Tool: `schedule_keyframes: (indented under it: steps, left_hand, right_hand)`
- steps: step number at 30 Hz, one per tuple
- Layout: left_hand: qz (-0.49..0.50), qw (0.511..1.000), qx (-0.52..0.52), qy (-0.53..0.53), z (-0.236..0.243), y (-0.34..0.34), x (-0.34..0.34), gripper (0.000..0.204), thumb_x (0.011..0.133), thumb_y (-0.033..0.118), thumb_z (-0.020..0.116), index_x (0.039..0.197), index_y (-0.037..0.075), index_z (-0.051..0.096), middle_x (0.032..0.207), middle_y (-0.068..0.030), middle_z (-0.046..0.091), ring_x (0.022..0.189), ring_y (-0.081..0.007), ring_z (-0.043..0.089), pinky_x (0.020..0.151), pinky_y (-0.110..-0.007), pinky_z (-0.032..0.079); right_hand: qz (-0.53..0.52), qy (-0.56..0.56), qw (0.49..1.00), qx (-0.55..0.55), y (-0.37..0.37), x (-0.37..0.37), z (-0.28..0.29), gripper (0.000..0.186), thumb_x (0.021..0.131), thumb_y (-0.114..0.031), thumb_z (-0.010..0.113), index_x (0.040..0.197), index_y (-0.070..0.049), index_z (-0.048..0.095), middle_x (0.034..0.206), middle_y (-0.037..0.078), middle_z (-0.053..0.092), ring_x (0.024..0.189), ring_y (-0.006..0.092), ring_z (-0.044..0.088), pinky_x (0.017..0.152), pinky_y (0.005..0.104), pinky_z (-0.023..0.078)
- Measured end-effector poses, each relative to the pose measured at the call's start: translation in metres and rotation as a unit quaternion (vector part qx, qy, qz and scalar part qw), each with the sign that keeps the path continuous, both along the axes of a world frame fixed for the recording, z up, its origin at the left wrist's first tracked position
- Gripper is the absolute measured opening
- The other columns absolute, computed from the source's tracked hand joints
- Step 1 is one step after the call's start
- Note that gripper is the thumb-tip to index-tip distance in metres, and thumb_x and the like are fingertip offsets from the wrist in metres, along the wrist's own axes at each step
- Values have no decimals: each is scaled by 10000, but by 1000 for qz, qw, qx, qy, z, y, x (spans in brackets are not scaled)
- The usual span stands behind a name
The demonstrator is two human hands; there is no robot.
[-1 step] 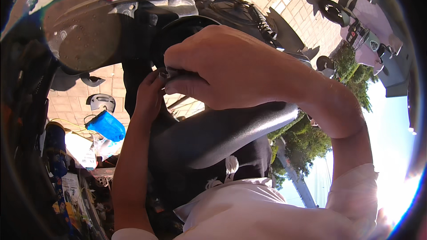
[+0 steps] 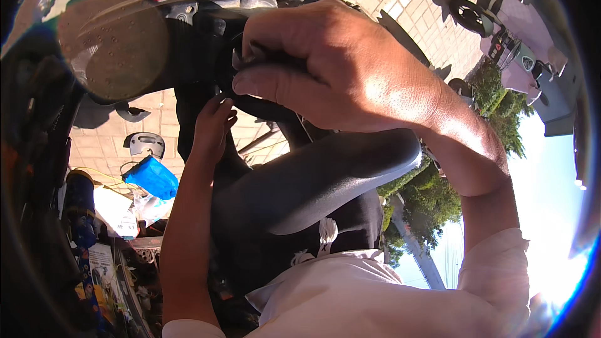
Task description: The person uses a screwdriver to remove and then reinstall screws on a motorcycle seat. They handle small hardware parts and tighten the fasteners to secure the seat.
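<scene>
The person's right hand pinches a small dark piece between thumb and forefinger, beside a dark vehicle.

The left hand sits just below, fingertips close together; whether they clamp anything cannot be told. The right hand blocks the view of the vehicle behind it, and a bent knee fills the space below. A grey curved shell lies on the paving, near a blue pouch and a clear plastic bag, contents unreadable. A pale scooter stands well apart.
</scene>
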State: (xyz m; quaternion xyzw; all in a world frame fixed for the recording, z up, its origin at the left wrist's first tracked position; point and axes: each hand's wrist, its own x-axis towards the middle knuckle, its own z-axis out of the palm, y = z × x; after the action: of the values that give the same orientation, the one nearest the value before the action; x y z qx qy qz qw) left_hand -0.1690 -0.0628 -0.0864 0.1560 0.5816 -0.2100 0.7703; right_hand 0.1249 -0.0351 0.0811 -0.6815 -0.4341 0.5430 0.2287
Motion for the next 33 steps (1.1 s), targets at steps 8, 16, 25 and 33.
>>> schedule_keyframes:
  steps: [8, 16, 25, 33]
  left_hand:
    - [79, 992, 53, 82, -73, -39, -18, 249, 916, 220, 664, 1130, 140, 566, 1030, -4, 600, 947, -215, 590, 815, -336, 481]
    - [153, 979, -18, -135, 17, 0, 17, 173, 914, 82, 618, 1077, 33, 586, 924, -64, 646, 830, -198, 657, 713, -333, 558]
    - [118, 979, 137, -99, -22, -5, -50, 86, 892, 80, 622, 967, 88, 581, 718, 15, 556, 587, -73, 504, 489, -226, 381]
    - [146, 926, 238, -254, -1, 3, -24, 192, 930, 153, 579, 1091, 53, 547, 892, -49, 576, 760, -144, 544, 632, -294, 432]
  right_hand:
    - [-445, -27, 895, -20, -96, 46, 68, 229, 1007, -216, 539, 947, 1, 584, 820, 86, 635, 675, 138, 631, 616, 272, 516]
    - [-617, -121, 768, 118, -219, -17, 138, 187, 1020, -166, 510, 985, 3, 583, 852, 93, 607, 674, 161, 608, 633, 283, 494]
    - [-647, -139, 716, 224, -275, -58, 121, 169, 1015, -151, 520, 987, 3, 584, 847, 95, 597, 624, 133, 514, 593, 262, 427]
    - [-660, -86, 745, -36, -490, -199, -53, 262, 991, -257, 566, 817, -64, 531, 638, -27, 453, 543, 63, 391, 509, 246, 344]
